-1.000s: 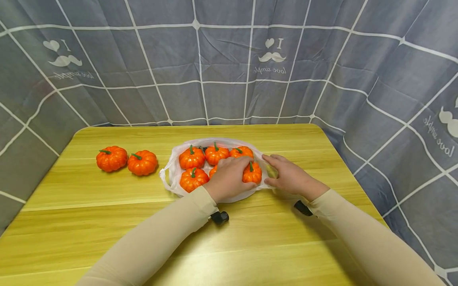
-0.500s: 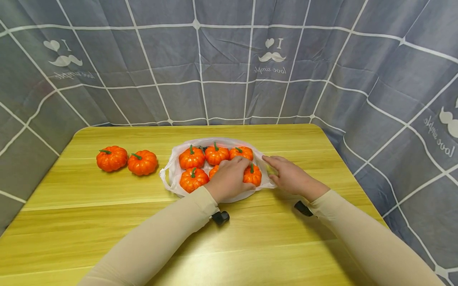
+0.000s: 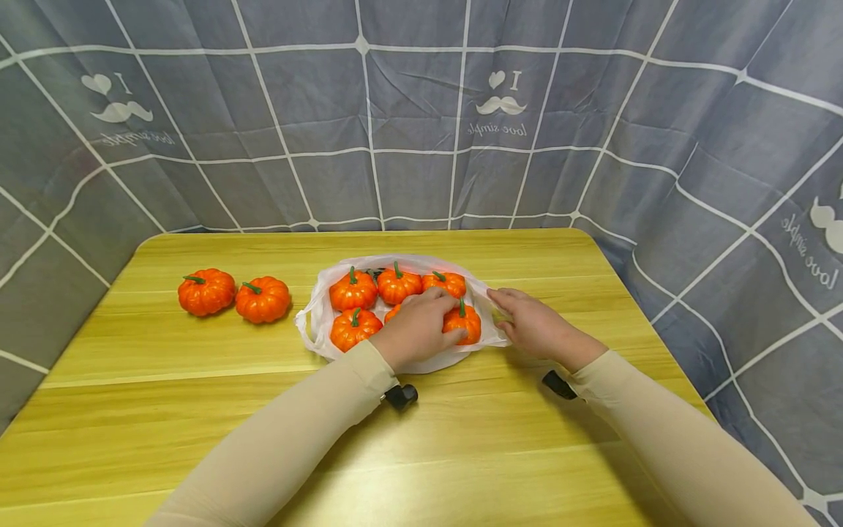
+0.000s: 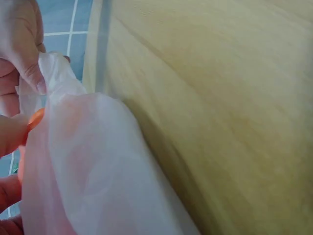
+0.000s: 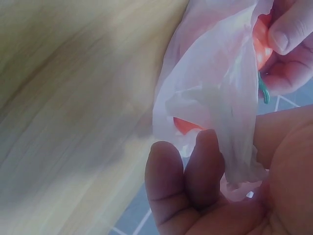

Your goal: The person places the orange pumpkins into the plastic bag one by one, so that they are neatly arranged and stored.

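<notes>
A white plastic bag [image 3: 320, 307] lies open on the table, with several small orange toy pumpkins with green stems inside. In the head view my left hand [image 3: 418, 327] reaches over the bag's near side and grips the pumpkin [image 3: 466, 326] at its right end. The right wrist view shows the left thumb [image 5: 291, 32] against this pumpkin's orange side, by its green stem [image 5: 264, 90]. My right hand [image 3: 536, 322] holds the bag's right edge, and the thin plastic [image 5: 237, 142] runs into its grasp. Part of another pumpkin is hidden under my left hand.
Two more pumpkins, one [image 3: 207, 292] farther left and one [image 3: 263, 299] nearer the bag, sit on the left of the wooden table [image 3: 421, 454]. A grey checked curtain [image 3: 415, 110] hangs behind and along both sides.
My left hand and the pumpkin in it have shifted slightly left inside the bag. My right thumb has drawn in toward the bag's edge.
</notes>
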The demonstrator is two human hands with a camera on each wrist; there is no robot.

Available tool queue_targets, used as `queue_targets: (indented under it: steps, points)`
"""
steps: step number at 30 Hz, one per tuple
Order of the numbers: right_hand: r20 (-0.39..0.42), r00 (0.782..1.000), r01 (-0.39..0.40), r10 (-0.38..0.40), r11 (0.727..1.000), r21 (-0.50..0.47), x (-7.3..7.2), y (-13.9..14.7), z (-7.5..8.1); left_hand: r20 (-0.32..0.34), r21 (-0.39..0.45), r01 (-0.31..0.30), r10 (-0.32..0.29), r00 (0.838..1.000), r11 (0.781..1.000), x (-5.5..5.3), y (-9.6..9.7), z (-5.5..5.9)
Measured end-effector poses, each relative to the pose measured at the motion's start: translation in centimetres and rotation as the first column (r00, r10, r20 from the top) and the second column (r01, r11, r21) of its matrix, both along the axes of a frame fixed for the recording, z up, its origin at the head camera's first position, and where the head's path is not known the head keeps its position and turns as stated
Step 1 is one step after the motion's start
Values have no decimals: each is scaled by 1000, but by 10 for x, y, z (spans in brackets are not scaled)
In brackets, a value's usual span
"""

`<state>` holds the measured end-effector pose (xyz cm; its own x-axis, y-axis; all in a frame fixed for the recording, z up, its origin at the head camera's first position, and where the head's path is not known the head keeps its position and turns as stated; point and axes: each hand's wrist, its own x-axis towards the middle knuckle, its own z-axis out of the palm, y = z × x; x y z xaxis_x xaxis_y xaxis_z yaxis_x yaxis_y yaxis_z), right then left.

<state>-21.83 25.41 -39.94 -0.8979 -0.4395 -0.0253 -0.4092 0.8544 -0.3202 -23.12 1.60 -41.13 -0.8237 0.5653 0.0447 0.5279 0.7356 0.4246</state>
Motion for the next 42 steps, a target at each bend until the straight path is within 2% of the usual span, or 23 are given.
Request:
queue_targets:
  steps: [10, 25, 34, 42]
  points:
    - [-5, 1000, 1, -1, 1000, 27, 0, -1, 0, 67, 16, 10, -11, 998, 1000, -6, -3, 9]
    - [-19, 1000, -13, 13, 1000, 18, 1, 0, 4, 89, -7, -13, 14, 996, 1000, -4, -4, 12]
    - [-39, 999, -9, 8, 1000, -6, 2, 0, 5, 32, -4, 21, -21, 999, 1000, -1, -13, 15]
    - [-50, 999, 14, -16, 999, -40, 2, -1, 5, -60, 70, 38, -34, 998, 997, 7, -45, 39]
